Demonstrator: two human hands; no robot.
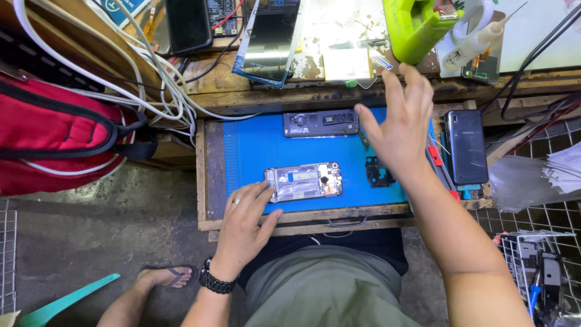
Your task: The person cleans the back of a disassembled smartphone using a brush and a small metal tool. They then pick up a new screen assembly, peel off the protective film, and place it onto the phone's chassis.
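Cluttered repair bench seen from above: a shallow wooden drawer (pixel 209 175) is pulled out over the person's lap, lined with a blue work mat (pixel 254 151). Concrete floor below; a red bag (pixel 54 133) sits at left with white cables (pixel 163 91) trailing past it.

An opened phone frame (pixel 304 181) lies flat on the mat's near half, roughly centred. It is a silver-grey rectangle with bare internal metal, cut-outs and a small dark round part near its right end. Long axis runs left to right, parallel to the drawer front, slightly tilted.

Left hand (pixel 245 221): palm down, fingers loosely extended, fingertips touching the frame's left end and the mat; grips nothing.

Right hand (pixel 399 121): raised above the mat's right side, fingers spread wide, holding nothing visible.

Drawer contents: a second dark phone body (pixel 321 123) at the mat's far edge, also lying left to right; a small black part (pixel 379 172) beneath the right wrist; a black phone (pixel 466 147) lengthwise at the right edge, off the mat.

A wire basket (pixel 538 266) at lower right holds tools, details unclear.
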